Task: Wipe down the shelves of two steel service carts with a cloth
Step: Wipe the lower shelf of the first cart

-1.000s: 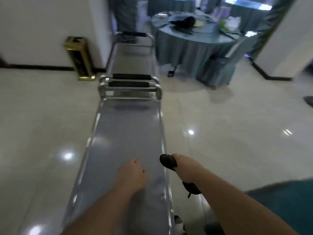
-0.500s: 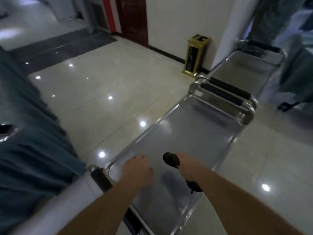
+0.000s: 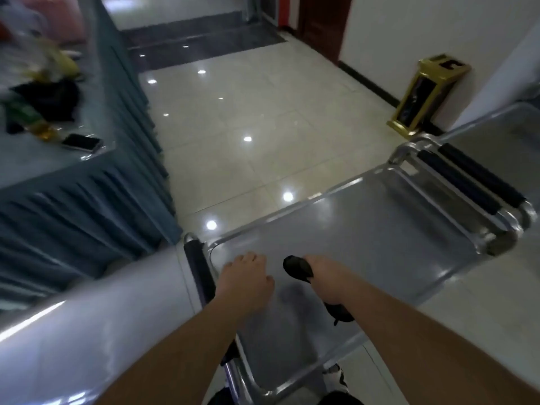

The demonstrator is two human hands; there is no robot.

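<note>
Over the near cart's top shelf [image 3: 365, 229], your right hand [image 3: 327, 283] grips a dark cloth [image 3: 298, 268], your left hand [image 3: 247, 280] hovers loosely curled; leaning may roll the cart.

Worn on the head, looking forward and down (close, steep) over the shiny steel service cart [image 3: 365, 229].

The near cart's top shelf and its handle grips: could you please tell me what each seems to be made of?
The top shelf looks like polished steel: grey, smooth, with bright glints along its raised rim. The handle grips look like black foam or rubber sleeves, matt and faintly ribbed, over shiny metal tubing; which of the two, I cannot tell.
</note>
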